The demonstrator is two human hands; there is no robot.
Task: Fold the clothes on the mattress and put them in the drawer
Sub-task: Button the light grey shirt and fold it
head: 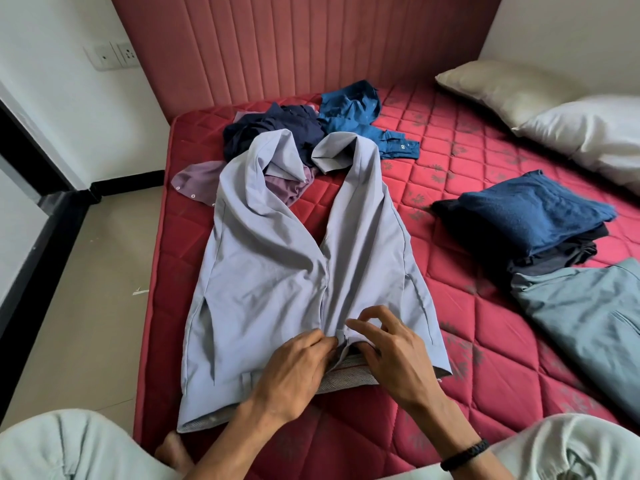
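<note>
Mattress (450,306): folded stack (526,220) done; pile (304,129) waits.
Trousers (277,271): left hand (298,372) and right hand (391,355) pinch the fly; unfolded.

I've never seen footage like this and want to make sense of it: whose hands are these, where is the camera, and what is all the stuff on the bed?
There is no machine here. The single picture comes from a camera worn on a person's head, looking down at their own hands. They sit at the edge of a red quilted mattress. Spread before them lie light grey trousers; the left hand and right hand both pinch the fabric at the fly near the waistband. Behind lies an unfolded heap of clothes. To the right sits a folded stack, another pale garment and two pillows.
</note>
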